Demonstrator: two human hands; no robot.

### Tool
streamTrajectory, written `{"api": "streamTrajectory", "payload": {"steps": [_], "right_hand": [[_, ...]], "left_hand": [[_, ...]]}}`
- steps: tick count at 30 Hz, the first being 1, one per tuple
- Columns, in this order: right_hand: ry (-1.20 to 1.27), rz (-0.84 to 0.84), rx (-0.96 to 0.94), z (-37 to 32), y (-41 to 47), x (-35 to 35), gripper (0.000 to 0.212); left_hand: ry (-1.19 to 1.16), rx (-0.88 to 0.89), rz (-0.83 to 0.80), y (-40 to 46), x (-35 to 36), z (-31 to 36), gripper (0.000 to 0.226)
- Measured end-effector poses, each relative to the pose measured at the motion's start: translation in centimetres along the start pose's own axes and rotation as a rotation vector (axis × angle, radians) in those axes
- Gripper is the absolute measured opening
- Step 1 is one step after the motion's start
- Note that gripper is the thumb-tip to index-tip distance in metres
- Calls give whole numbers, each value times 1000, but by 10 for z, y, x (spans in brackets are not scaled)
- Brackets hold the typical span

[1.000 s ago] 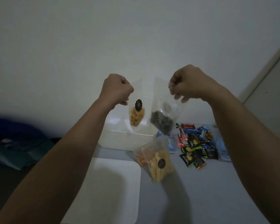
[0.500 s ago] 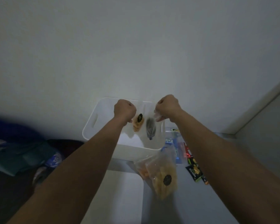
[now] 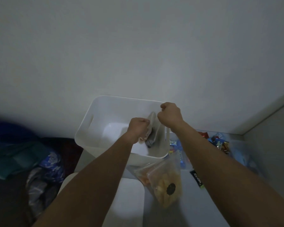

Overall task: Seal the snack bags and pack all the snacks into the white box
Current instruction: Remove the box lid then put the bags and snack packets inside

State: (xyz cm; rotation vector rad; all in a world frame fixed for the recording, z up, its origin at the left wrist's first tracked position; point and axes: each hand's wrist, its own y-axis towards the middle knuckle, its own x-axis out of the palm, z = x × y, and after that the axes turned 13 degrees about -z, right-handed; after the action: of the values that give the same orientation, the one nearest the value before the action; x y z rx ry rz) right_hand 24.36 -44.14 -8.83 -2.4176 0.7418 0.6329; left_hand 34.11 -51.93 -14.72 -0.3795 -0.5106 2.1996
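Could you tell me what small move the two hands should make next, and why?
Probably let go: the left hand and right hand hold two clear plastic snack bags low inside the white plastic box, so releasing should leave them packed.

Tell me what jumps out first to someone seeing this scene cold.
Two hands, the left hand and the right hand, meet over the white box at centre, lowering clear snack bags into it. Just below the box, a clear bag of yellow snacks lies on the table. To the right, a heap of bright wrapped candies sits beyond the right forearm.
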Motion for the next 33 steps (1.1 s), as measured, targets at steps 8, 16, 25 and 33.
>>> {"api": "streamTrajectory", "payload": {"steps": [8,16,25,33], "right_hand": [[-27,114,-81,33,-18,-23,29],[-213,-291,0,82,-66,-27,21],[-410,-396,-98,105,-107,-11,36],[-811,-658,-49,101,-150,-14,25]], "left_hand": [[174,86,46,-21,-5,4,10],[512,-2,49,-88,-26,17,29],[1239,-119,-264,-128,-14,-39,33],[1199,161,-81,-129,18,-86,20]]}}
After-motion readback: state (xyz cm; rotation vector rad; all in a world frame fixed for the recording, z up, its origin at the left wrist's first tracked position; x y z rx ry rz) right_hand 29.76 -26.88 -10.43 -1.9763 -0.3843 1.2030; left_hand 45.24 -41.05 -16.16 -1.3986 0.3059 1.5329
